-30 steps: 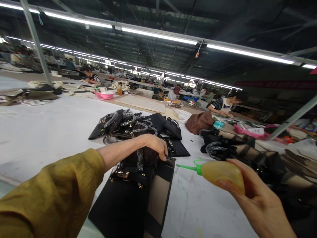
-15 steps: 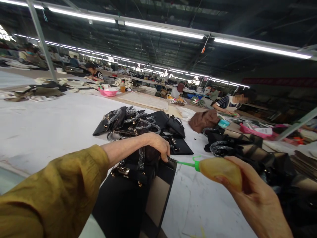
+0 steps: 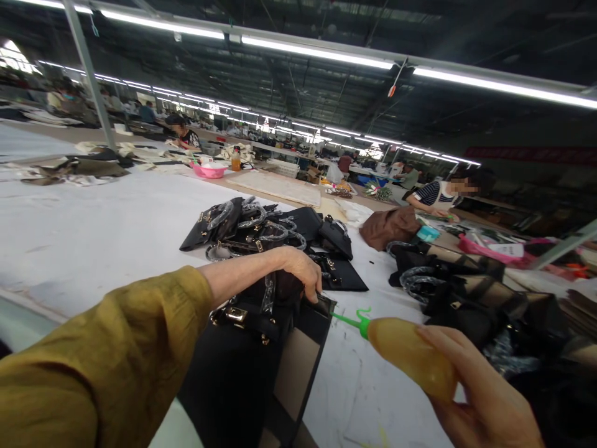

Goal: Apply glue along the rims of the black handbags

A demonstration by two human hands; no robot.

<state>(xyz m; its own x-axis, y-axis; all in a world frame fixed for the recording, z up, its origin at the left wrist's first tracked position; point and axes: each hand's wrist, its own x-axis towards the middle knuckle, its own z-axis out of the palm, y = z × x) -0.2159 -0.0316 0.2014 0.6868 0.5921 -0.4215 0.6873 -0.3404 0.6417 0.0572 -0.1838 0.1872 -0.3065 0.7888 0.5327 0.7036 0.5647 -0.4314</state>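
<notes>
My right hand (image 3: 480, 379) is closed around a squeeze bottle (image 3: 410, 354) of yellowish liquid with a thin green nozzle. The nozzle tip is at the far right edge of a black handbag (image 3: 233, 373) lying in front of me; whether it touches the bag I cannot tell. On that same edge my left hand (image 3: 303, 270) pinches a dark flap, fingers pointing down and partly hidden. Gold clasps and a plastic-wrapped handle show on the bag, and its side has a tan panel.
Several black handbags with wrapped handles (image 3: 261, 227) are piled behind my left hand. More black bags (image 3: 466, 292) lie at the right, beside a brown cloth (image 3: 392, 227). A pink basin (image 3: 208, 169) stands farther back. A co-worker (image 3: 433, 193) sits at the far right.
The bottle has tilted, its nozzle now pointing up to the left, and my right hand has moved lower. My left hand keeps its hold on the bag's edge. The view has shifted slightly.
</notes>
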